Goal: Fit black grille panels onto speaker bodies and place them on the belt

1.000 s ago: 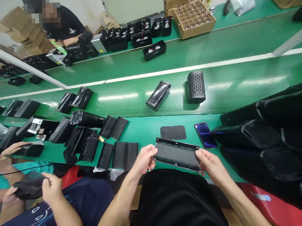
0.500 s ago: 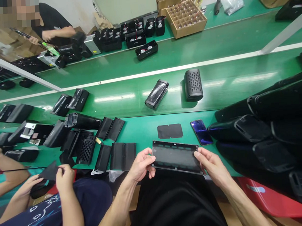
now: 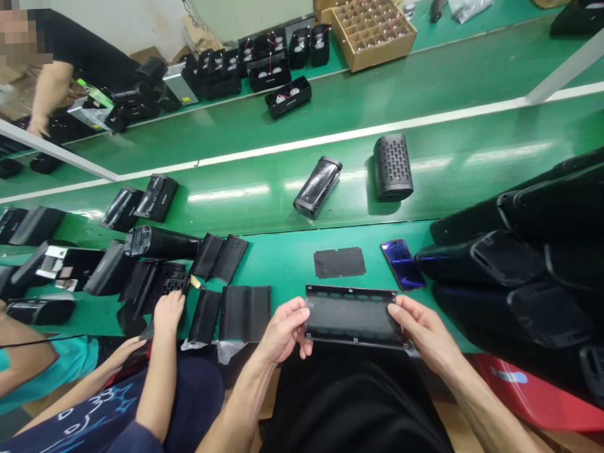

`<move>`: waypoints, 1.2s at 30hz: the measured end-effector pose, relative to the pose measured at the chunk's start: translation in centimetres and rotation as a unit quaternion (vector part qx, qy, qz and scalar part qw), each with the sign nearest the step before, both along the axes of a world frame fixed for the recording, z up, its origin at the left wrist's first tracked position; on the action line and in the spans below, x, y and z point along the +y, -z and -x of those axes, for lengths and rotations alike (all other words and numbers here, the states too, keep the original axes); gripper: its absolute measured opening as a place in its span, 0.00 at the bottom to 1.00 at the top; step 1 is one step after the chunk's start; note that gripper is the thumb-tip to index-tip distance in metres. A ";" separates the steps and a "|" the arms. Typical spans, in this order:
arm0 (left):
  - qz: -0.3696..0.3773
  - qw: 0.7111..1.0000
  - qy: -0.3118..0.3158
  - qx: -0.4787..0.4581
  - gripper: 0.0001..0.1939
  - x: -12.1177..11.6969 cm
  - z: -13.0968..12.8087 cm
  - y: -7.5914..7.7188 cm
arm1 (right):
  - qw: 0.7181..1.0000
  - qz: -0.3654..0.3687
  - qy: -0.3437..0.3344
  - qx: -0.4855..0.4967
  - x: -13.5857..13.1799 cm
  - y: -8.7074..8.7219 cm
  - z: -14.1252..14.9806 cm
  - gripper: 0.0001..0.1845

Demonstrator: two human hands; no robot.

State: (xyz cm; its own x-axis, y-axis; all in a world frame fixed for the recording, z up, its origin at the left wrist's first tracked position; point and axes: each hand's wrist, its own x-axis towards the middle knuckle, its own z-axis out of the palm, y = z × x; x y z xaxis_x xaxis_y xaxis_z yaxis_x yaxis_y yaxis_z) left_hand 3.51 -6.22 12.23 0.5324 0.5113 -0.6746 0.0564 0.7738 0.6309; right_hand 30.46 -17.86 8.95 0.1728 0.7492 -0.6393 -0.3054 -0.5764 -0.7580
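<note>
Black panel (image 3: 353, 318): likely light, fairly stiff.
Holding: best at short ends.
Left grip (image 3: 285, 327): pinching left end.
Right grip (image 3: 422, 323): pinching right end.

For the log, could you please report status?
Left grip, right grip on opposite ends. Black panel held hollow side showing. Flat sheet beyond, seemingly not obstructing.

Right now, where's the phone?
In the head view, the phone lies right of centre on the green table, just beyond the right hand, between the black sheet and the black pile.
</note>
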 end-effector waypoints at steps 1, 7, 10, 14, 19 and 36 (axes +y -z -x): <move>0.001 1.000 -0.001 0.004 0.23 0.0 -0.1 0.1 | 1.000 0.001 0.001 0.007 0.0 0.0 0.0 0.25; -0.001 1.000 0.008 0.013 0.23 0.0 -0.1 0.2 | 0.998 0.001 0.024 0.056 0.2 -0.2 0.2 0.22; -0.001 1.000 0.005 0.012 0.25 0.0 -0.1 0.4 | 0.998 0.002 0.025 0.051 0.2 -0.3 0.1 0.22; -0.008 1.000 0.002 0.022 0.25 -0.1 -0.2 0.9 | 0.999 0.010 0.027 0.046 0.3 -0.2 0.1 0.23; -0.012 1.000 0.007 0.028 0.26 -0.2 -0.3 1.3 | 0.999 0.013 0.032 0.036 0.5 0.0 0.1 0.24; -0.046 0.998 0.052 0.001 0.24 -0.6 0.5 2.6 | 0.999 -0.001 0.052 0.000 -0.2 0.7 -0.2 0.22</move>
